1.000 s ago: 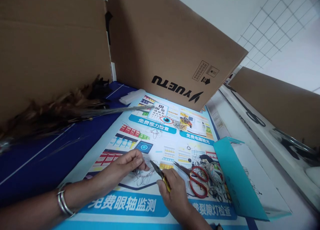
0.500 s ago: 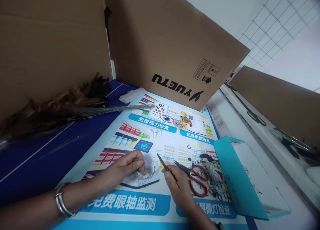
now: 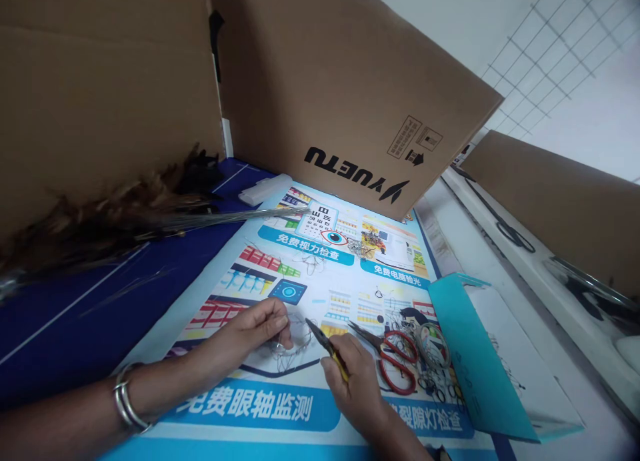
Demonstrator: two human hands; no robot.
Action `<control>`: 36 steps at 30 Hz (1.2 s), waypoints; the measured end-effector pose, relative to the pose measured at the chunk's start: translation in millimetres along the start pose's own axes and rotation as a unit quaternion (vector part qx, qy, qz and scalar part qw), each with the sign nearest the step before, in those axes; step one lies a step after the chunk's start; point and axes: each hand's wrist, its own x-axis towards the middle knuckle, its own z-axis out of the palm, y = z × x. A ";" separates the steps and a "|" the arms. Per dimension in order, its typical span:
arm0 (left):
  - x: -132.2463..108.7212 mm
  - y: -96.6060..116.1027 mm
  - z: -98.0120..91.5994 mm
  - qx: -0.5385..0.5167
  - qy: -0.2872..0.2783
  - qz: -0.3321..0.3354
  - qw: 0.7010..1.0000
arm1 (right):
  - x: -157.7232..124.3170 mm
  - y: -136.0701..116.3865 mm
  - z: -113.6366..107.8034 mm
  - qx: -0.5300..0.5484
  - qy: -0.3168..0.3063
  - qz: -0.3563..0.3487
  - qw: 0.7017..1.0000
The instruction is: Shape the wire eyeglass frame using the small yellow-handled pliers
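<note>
My left hand (image 3: 264, 326), with metal bangles (image 3: 126, 401) at the wrist, is closed in a pinch on a thin bent wire piece (image 3: 300, 346). Fine loops of it spread out beyond the fingertips, and the pinched part is hidden. In my right hand (image 3: 354, 375) is a pair of needle-nose pliers (image 3: 324, 341) with dark jaws and yellow on the handles. The pliers' tip points up and left, over the right side of the wire loops; I cannot tell whether it touches them. Red-handled scissors (image 3: 397, 357) lie just right of that hand.
Tangled wire pieces and a roll (image 3: 433, 345) lie beside the scissors. A teal box (image 3: 463, 361) stands open on the right. Long wires (image 3: 240, 215) and brown feathers (image 3: 110, 214) lie at left. Cardboard panels (image 3: 325, 81) wall the back, and a printed poster (image 3: 250, 407) covers the table.
My right hand has turned and shifted slightly, bringing the pliers' tip left and a little lower, nearer the wire. More of the yellow handle shows. My left hand has hardly moved.
</note>
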 end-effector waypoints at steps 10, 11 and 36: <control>1.1 -0.1 2.0 -0.010 -0.019 -0.016 1.000 | -2.1 1.1 4.6 -0.160 0.041 -0.092 0.982; 1.2 -0.6 1.9 -0.012 -0.020 -0.015 1.000 | -1.6 0.1 4.4 -0.170 0.042 -0.096 0.980; 0.3 1.0 3.1 -0.027 -0.039 -0.043 0.998 | -3.1 2.9 5.4 -0.146 0.047 -0.087 0.984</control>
